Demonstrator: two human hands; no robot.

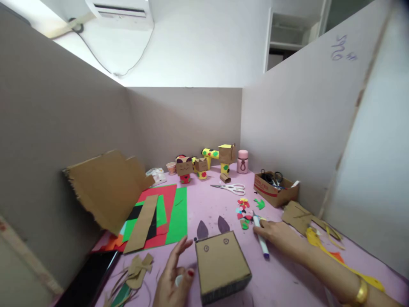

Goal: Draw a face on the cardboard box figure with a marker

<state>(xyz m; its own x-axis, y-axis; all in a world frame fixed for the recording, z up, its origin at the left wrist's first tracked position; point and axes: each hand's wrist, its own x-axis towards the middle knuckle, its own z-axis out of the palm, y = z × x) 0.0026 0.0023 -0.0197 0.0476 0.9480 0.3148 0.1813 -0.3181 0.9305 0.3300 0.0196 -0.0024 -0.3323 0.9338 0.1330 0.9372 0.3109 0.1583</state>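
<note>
With a marker [261, 238] held loosely by the right hand [277, 236] and the left hand [174, 277] spread beside the cardboard box [221, 265], ink could be smeared.

Counts on the desk [287, 273]

Two hands: left hand [171, 279], right hand [277, 236]. One cardboard box head [222, 264] with two purple ears [212, 228] and two drawn eyes. One marker [261, 241]. One white scissors [231, 188]. One carton [275, 189] near the right edge. One pink bottle [242, 161] and one cup [171, 168] at the far edge. Four cardboard figures [204, 164] at the far edge.
</note>
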